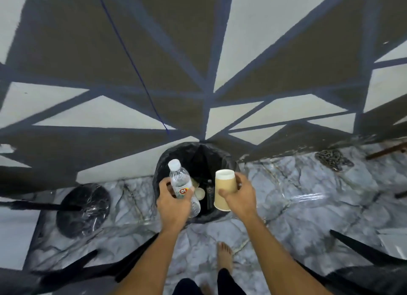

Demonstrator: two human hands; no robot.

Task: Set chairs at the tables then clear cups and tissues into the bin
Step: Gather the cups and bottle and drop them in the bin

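A round bin (pixel 163 162) lined with a black bag stands on the marble floor against the patterned wall. Inside it lie several pale cups and a dark bottle. My left hand (pixel 172 201) grips a clear plastic water bottle (pixel 179 179) with a white cap, held over the bin's left side. My right hand (pixel 240 194) holds a tan paper cup (pixel 224 190) upside down, its mouth tilted toward me, over the bin's right side. Both hands are just above the bin's opening.
A black round table base (pixel 83 208) wrapped in plastic stands left of the bin. Dark chair legs (pixel 361 248) reach in at the lower right and lower left. A chain pile (pixel 332 159) lies by the wall at right. My bare foot (pixel 224 257) is below the bin.
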